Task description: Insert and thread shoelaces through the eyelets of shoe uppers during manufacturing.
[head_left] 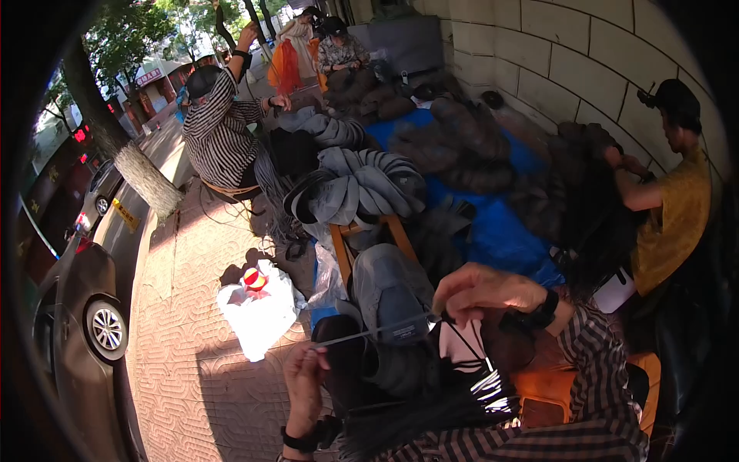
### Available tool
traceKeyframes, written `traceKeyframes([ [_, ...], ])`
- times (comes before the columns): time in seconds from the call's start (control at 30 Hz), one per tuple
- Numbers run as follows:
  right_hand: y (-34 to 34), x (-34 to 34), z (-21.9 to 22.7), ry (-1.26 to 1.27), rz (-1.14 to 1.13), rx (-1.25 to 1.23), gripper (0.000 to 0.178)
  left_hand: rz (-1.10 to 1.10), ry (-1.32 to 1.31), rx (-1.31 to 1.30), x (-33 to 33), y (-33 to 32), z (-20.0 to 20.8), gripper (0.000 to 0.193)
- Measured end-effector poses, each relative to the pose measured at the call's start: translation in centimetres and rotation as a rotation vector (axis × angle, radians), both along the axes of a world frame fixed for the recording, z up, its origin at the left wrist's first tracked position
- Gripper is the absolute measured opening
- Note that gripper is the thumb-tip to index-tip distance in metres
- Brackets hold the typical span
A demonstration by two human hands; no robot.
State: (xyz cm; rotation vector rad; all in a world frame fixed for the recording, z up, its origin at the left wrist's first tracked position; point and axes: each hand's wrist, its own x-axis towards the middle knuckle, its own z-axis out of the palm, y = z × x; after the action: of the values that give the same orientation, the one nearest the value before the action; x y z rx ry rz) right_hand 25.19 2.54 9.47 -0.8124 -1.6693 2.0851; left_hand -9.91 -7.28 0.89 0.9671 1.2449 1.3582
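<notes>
Basically both hands are pinching one pale grey lace [373,332], pulled taut on a slant. Left hand [303,385]: thumb and forefinger closed on the lower end. Right hand [486,292]: fingers curled in, fingertips closed on the higher end. Lace crosses in front of a grey shoe upper [390,281]; can't tell if they touch.

Lace is thin, flat-looking. Upper is rounded at the toe, mesh-like, with a small pale printed patch. Bundle of black laces [385,427] hangs loose and stringy across the lap; a few dark cords dangle below the right hand.

Beyond: curved grey uppers [362,185] nested in a fanned pile, above an orange-yellow frame [343,258]. Blue tarp [493,227], creased and shiny, mostly buried under dark piles. White plastic bag [258,323] on patterned paving [173,339], crumpled, with a red-and-yellow round object [254,280] on it. Co-worker in a striped shirt [219,135] sits by the pile, one arm raised; another in a mustard top [673,212] is near the block wall [570,46]. Piled uppers and black laces crowd the space around both hands.
</notes>
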Motion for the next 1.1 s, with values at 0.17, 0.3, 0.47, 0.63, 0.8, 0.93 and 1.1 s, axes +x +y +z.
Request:
traceKeyframes([
  [0.17,3.2,5.3,-0.9,0.484,-0.416,-0.030,0.021,0.352,-0.258,-0.055,-8.1,0.6,-1.1,0.013],
  [0.3,5.5,8.8,-3.0,0.763,-0.617,-0.270,0.020,0.334,-0.255,-0.060,-13.5,-0.9,-3.9,0.012],
  [0.47,7.3,12.6,-4.9,0.808,-0.897,-0.239,0.016,0.375,-0.629,-0.029,-18.1,-2.2,-6.9,0.009],
  [0.63,8.3,15.6,-6.3,0.954,-1.242,-0.227,0.034,0.396,-0.723,-0.084,-20.3,-2.3,-7.9,0.007],
  [0.8,8.8,17.1,-8.4,0.892,-1.366,-0.034,0.038,0.368,-0.866,-0.091,-19.8,-1.8,-6.1,0.012],
  [0.93,8.6,22.9,-11.3,0.777,-1.567,0.087,0.026,0.368,-0.917,0.001,-23.8,-2.3,-3.9,0.010],
  [1.1,6.7,30.4,-13.4,0.334,-1.713,0.022,0.013,0.500,-0.542,0.108,-31.3,-5.7,-0.5,0.006],
])
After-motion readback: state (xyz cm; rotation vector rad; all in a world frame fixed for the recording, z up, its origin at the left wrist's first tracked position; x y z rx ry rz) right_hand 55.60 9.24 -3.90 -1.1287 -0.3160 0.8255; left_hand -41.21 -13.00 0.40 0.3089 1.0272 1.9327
